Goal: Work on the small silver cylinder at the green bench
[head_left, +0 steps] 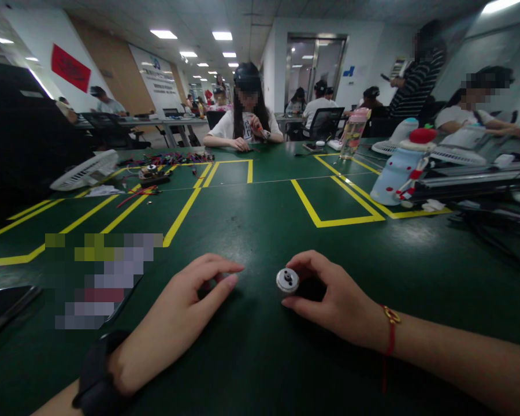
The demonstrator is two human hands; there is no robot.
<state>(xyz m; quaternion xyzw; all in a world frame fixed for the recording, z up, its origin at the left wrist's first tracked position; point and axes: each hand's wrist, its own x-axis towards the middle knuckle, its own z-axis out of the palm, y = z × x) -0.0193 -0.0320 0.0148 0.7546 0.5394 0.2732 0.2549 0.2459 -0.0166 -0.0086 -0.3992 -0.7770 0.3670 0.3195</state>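
Between the thumb and fingers of my right hand point(333, 294) is a small silver motor point(288, 281), round, with a short dark shaft and small holes in its upward face. It appears to stand upright on or close to the green tabletop point(251, 358); its lower part is in shadow. To the left of it, my left hand point(195, 294) rests over the table with thumb and fingers apart and nothing between them. A gap separates its fingertips from the motor.
A blurred-out phone-like item point(112, 283) lies left of my left hand, beside a dark device point(8, 306). Wires point(177, 159) and a white fan point(86, 170) are farther left. A blue bottle point(394, 176) and black cables point(498, 225) are at right. A person point(247, 115) sits opposite.
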